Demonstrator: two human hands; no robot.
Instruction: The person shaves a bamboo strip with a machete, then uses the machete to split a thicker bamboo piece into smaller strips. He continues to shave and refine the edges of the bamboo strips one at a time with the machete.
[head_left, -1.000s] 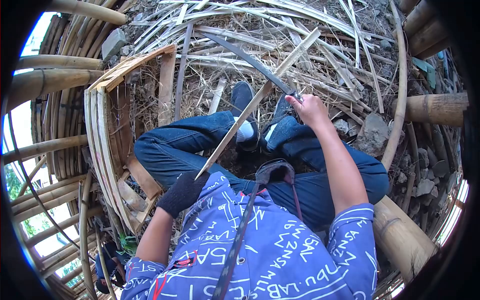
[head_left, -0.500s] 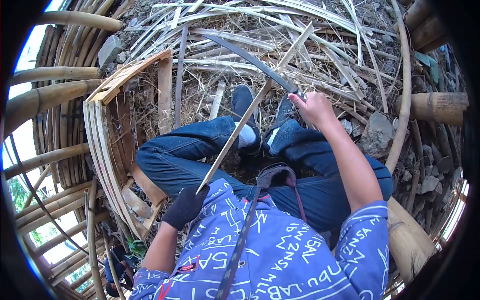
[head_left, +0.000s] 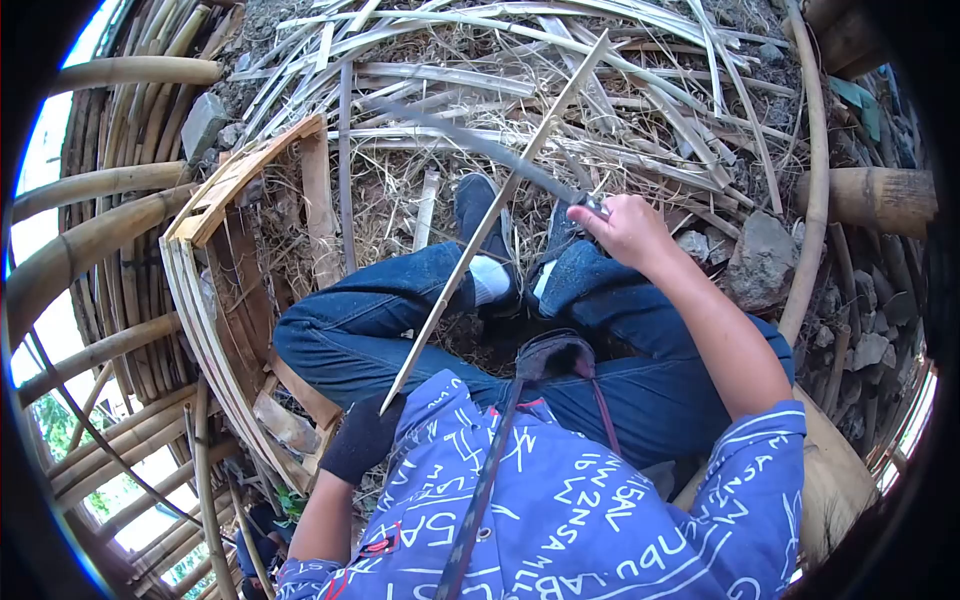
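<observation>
My left hand (head_left: 362, 440), in a black glove, is closed around the lower end of a bamboo strip (head_left: 447, 287), close to my shirt and left thigh. The strip runs slanting up and away over my crossed legs. My bare right hand (head_left: 630, 228) grips the dark handle of a long machete (head_left: 480, 143) above my right shin. Its curved blade points up and to the left, blurred by motion, and crosses the strip in its upper part.
Cut bamboo strips (head_left: 440, 72) and shavings litter the ground ahead. A wooden frame (head_left: 190, 290) stands left of my knee, before stacked bamboo poles (head_left: 110, 185). Right of me are rocks (head_left: 760, 262) and a thick bamboo pole (head_left: 870, 207). Part of another person (head_left: 262, 545) shows lower left.
The machete has shifted slightly down and left along the strip, toward me, and its blade is now blurred. My left hand keeps its hold, with the strip tilted about the same.
</observation>
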